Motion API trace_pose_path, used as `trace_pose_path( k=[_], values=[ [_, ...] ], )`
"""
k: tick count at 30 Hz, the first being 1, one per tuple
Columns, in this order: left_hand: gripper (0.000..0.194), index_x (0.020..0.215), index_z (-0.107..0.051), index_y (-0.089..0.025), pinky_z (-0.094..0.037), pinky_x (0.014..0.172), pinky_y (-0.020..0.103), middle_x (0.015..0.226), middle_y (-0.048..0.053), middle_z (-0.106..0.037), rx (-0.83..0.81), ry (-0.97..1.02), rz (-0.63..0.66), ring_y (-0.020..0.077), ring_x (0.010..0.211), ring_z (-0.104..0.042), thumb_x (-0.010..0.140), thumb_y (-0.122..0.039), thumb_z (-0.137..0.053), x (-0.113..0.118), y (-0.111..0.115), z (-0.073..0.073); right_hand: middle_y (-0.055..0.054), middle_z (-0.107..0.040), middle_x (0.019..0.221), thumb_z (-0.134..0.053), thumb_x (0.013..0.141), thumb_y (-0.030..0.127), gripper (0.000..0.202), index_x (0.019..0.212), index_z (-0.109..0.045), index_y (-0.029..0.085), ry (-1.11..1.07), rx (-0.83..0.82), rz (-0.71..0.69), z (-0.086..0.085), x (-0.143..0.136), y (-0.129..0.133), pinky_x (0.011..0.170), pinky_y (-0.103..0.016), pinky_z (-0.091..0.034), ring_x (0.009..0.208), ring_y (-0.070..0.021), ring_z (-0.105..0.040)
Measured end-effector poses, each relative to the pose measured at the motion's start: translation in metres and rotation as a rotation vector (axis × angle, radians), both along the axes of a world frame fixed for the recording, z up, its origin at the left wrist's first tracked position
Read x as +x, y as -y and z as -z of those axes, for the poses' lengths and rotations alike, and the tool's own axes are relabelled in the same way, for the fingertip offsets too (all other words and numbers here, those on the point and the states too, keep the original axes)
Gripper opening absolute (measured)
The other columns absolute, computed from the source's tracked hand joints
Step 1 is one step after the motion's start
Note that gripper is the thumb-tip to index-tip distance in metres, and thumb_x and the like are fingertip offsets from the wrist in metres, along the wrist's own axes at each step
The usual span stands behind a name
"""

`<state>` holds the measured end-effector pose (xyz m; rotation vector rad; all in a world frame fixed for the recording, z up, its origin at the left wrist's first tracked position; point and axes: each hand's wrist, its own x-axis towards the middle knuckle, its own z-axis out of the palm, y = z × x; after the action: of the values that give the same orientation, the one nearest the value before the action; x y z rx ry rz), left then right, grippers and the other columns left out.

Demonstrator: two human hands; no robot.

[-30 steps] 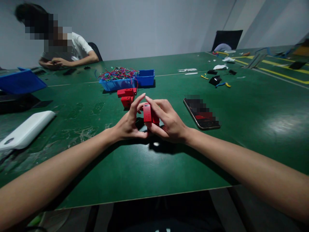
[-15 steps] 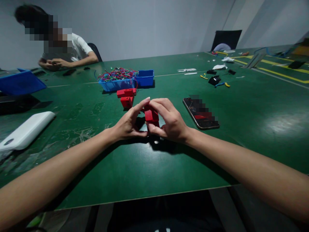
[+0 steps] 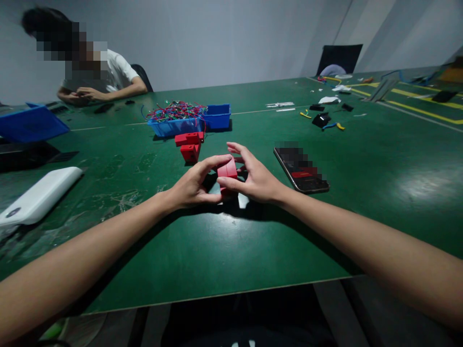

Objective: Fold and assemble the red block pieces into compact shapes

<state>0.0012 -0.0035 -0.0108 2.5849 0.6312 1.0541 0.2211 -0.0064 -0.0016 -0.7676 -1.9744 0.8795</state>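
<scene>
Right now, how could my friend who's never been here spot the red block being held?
Find the big green table, then the left hand and right hand over its near side. The red block is between them. The other red pieces lie farther back, near the wire bin; this one alone is in the hands.

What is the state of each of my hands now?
Left hand: holding the red block-shaped part.
Right hand: partly open, touching the same part; whether it grips cannot be told.
</scene>
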Motion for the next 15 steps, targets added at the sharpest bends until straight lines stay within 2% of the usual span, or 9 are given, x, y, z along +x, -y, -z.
trace_pose_path(
  k=[2,4,8,12,15],
  values=[
    [0.089,0.152,-0.038,-0.025,-0.049,0.11,0.042,0.147,0.017,-0.055,-0.003,-0.003,0.011,0.0302,0.13,-0.06,0.076,-0.029,-0.082,0.0,0.0,0.0,-0.02,-0.041,0.155,-0.07,0.083,0.056,0.083,0.148,-0.033,0.019,-0.058,-0.186,-0.059,0.0,0.0,-0.001,0.112,-0.051,-0.044,0.136,-0.0304,-0.052],
    [0.09,0.153,-0.036,-0.026,-0.046,0.113,0.045,0.148,0.018,-0.054,0.016,-0.01,0.03,0.0317,0.134,-0.056,0.076,-0.028,-0.082,-0.001,-0.001,0.0,-0.019,-0.04,0.156,-0.066,0.085,0.056,0.079,0.147,-0.033,0.02,-0.103,-0.3,-0.076,-0.002,0.0,-0.001,0.111,-0.05,-0.045,0.136,-0.0301,-0.052],
    [0.092,0.153,-0.033,-0.029,-0.046,0.113,0.05,0.148,0.017,-0.051,0.112,-0.026,0.043,0.0341,0.139,-0.05,0.076,-0.029,-0.083,-0.002,0.0,0.0,-0.015,-0.052,0.145,-0.073,0.082,0.047,0.074,0.142,-0.039,0.021,-0.138,-0.459,-0.1,-0.01,0.0,-0.001,0.109,-0.049,-0.048,0.13,-0.0281,-0.057],
    [0.093,0.151,-0.033,-0.032,-0.052,0.106,0.051,0.149,0.018,-0.046,0.206,-0.012,0.028,0.0339,0.135,-0.053,0.075,-0.026,-0.085,-0.001,0.001,0.0,-0.011,-0.064,0.126,-0.077,0.079,0.039,0.067,0.134,-0.046,0.02,-0.165,-0.554,-0.161,-0.016,0.0,0.002,0.103,-0.047,-0.052,0.117,-0.0245,-0.063],
    [0.092,0.15,-0.034,-0.032,-0.053,0.104,0.051,0.149,0.018,-0.047,0.192,0.003,0.053,0.0337,0.135,-0.054,0.075,-0.026,-0.086,0.002,0.0,-0.001,-0.009,-0.067,0.115,-0.077,0.077,0.036,0.064,0.13,-0.048,0.018,-0.189,-0.559,-0.15,-0.017,-0.001,0.002,0.099,-0.045,-0.054,0.107,-0.0221,-0.065]
  ],
)
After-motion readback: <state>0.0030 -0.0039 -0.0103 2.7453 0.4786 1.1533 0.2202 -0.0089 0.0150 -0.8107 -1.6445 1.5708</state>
